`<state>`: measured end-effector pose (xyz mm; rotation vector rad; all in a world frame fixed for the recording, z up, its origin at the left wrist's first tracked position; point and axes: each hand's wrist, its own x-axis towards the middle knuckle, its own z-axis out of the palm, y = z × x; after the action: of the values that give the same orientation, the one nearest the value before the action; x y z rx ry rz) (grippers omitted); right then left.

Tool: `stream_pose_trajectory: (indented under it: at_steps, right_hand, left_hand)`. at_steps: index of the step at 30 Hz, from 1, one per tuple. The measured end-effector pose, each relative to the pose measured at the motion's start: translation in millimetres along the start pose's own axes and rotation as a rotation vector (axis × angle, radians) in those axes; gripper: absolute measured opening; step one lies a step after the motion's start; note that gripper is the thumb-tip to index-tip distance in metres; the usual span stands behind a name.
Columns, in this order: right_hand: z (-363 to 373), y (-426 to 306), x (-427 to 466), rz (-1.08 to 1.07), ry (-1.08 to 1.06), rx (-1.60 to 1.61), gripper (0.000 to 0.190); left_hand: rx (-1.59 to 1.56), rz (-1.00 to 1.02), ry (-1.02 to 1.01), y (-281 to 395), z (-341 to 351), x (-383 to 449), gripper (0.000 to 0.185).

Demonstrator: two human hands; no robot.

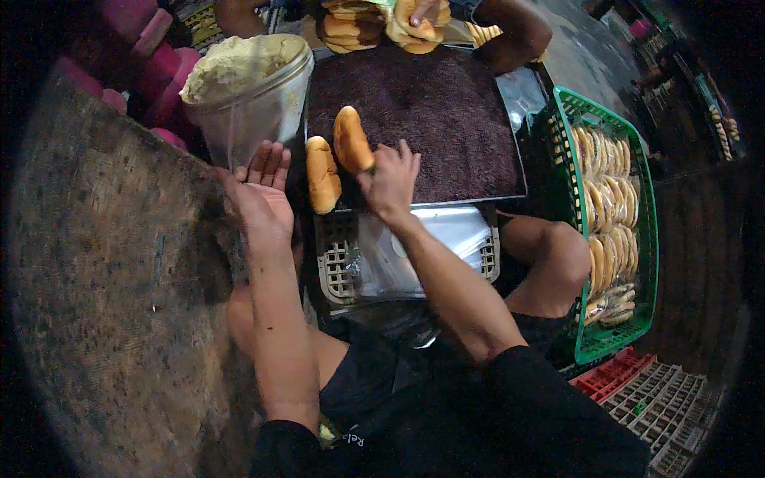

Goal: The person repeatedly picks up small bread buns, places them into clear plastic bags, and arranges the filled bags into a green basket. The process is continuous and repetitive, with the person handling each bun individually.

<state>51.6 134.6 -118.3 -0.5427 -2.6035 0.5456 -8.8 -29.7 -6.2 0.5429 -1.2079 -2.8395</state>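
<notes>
My left hand (266, 194) is palm up with nothing in it, just below a clear plastic tub (257, 119) heaped with pale yellow cream (239, 66). Right of that hand, an elongated bread roll (323, 176) lies at the left edge of a tray (412, 119) covered in dark brown granules. My right hand (391, 179) is over the tray's near left part, its fingers at the lower end of a second roll (352, 140); whether they grip it is hard to tell. Clear plastic bags (391, 263) lie on a pale plastic crate (337, 281) below the tray.
A green plastic basket (648, 239) at the right holds rows of bagged breads (606, 203). Across the tray, a co-worker's hand (424, 12) touches stacked rolls (352, 27). A wooden surface (137, 269) spans the left. Red (615, 373) and grey crates (657, 412) stand at lower right.
</notes>
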Motion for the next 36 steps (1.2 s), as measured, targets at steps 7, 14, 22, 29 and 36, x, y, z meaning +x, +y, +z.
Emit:
stream_pose_trajectory:
  at_steps: [7,14,22,29,36]
  right_hand:
    - [-226,89,10,0.408,-0.108,0.983,0.034]
    - [-245,61,14,0.426,0.229,1.414,0.037]
    - [-265,100,7,0.493,0.264,1.623,0.037]
    - [-246,95,14,0.486,0.325,1.43,0.036]
    - [-257,93,8,0.538,0.336,1.497,0.035]
  left_hand:
    - [0.376,0.308,-0.212,-22,15,-14,0.06]
    - [0.344,0.18,-0.642,-54,41,-75,0.071]
    - [0.208,0.085,-0.623,-31,41,-51,0.065]
    - [0.305,0.013,-0.758,-32,41,-58,0.06]
    - [0.249,-0.057,-0.843,-22,24,-39,0.061]
